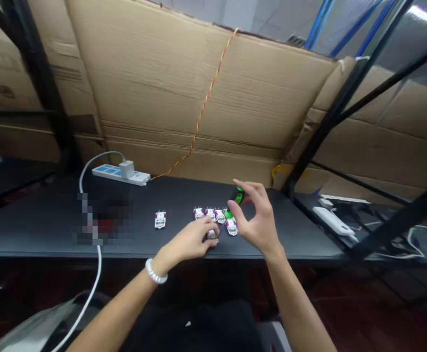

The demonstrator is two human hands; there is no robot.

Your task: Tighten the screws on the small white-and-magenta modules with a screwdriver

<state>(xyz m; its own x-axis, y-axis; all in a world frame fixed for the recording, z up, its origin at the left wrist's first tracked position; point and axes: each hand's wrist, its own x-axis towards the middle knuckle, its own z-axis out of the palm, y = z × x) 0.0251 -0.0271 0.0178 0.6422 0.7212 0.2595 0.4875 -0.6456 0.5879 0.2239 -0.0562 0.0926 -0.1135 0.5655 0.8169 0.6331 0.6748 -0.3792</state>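
Observation:
My right hand [255, 212] grips a black and green screwdriver [238, 196] by its handle. Its thin shaft slants down and left toward the small white part [212, 235] under my left hand [194, 238]. The fingers of that hand are closed round this part and press it on the black table; whether the tip touches it I cannot tell. Just behind stand several similar white parts with purple sides in a row, among them one white part [198, 213] at the row's left end. Another white part [231, 226] sits by my right thumb, and a lone white part [160, 219] lies to the left.
A white power strip [140, 178] with a plugged-in adapter lies at the back left, its white cable [99, 264] running over the front edge. A twisted wire [206, 100] climbs the cardboard wall [154, 73]. Black metal posts [330, 122] flank the table [294, 234].

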